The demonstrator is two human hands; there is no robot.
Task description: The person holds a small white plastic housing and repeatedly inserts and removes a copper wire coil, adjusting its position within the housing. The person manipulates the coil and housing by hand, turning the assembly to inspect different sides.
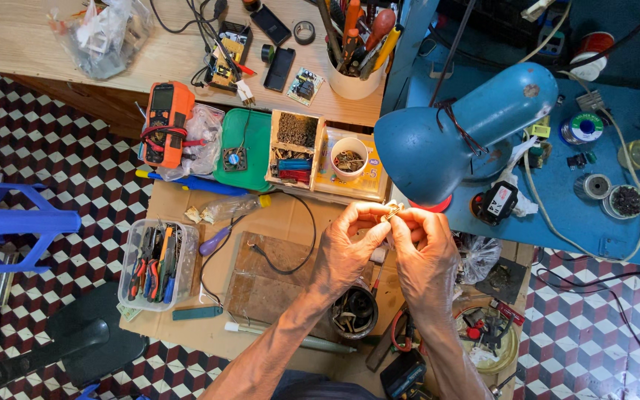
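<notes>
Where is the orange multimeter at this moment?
In the head view, the orange multimeter lies upper left, at the wooden bench's edge, left of the green tray, far from both hands.

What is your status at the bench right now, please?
Left hand and right hand both pinch a small brass part. Held up under the blue lamp. Nothing between hands and part.

My left hand (346, 248) and right hand (424, 252) meet raised before me. Fingertips of both pinch together, forearms angling inward.
</notes>
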